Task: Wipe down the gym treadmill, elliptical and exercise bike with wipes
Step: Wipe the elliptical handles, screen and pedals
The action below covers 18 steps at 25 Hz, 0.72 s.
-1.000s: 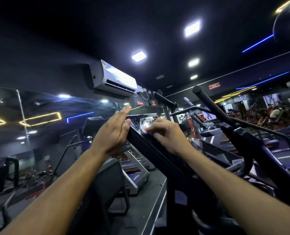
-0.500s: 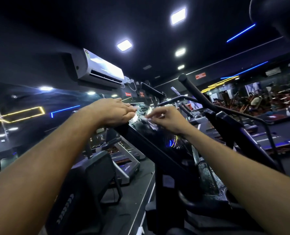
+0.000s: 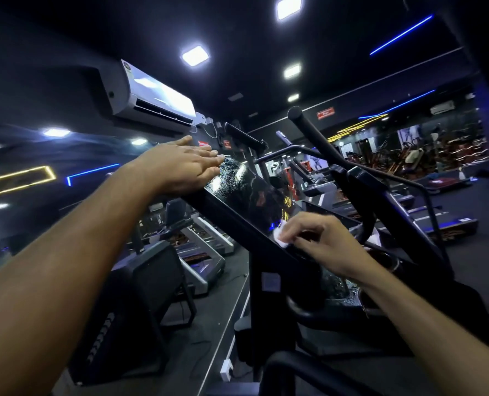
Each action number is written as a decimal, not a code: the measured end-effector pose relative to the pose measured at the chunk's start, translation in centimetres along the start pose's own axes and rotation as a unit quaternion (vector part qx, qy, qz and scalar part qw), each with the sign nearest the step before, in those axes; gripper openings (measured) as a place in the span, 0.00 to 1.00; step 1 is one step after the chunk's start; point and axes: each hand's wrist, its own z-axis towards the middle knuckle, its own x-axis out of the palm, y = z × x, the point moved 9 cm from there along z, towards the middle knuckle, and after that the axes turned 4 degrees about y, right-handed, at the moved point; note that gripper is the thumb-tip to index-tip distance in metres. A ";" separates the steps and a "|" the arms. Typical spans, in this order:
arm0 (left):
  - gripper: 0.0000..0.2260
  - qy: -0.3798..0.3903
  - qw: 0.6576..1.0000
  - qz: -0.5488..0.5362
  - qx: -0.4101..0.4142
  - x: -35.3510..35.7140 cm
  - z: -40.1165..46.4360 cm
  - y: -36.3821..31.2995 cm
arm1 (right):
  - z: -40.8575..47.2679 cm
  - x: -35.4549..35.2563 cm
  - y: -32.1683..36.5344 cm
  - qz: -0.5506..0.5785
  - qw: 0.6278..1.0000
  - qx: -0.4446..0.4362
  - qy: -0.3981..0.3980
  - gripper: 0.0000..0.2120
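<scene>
Dim gym; glossy black console [image 3: 246, 192] smeared, white wipe [image 3: 280, 238] pressed low.

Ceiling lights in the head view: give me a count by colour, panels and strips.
White square panels: 4
Blue strips: 2
Total: 6
Wall and mirror lights are left out.

Both bare forearms reach forward. The left hand [image 3: 180, 167] lies flat with straight fingers, pressing on the console's upper edge. The right hand [image 3: 320, 241], lower down, curls its fingertips [image 3: 287, 234], pinching a white wipe [image 3: 280, 238].
</scene>
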 end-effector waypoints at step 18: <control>0.24 0.076 0.996 0.025 -0.044 0.7 -0.4 -1.6 | 6.2 -0.6 -8.7 -0.269 0.935 0.229 -0.038 0.11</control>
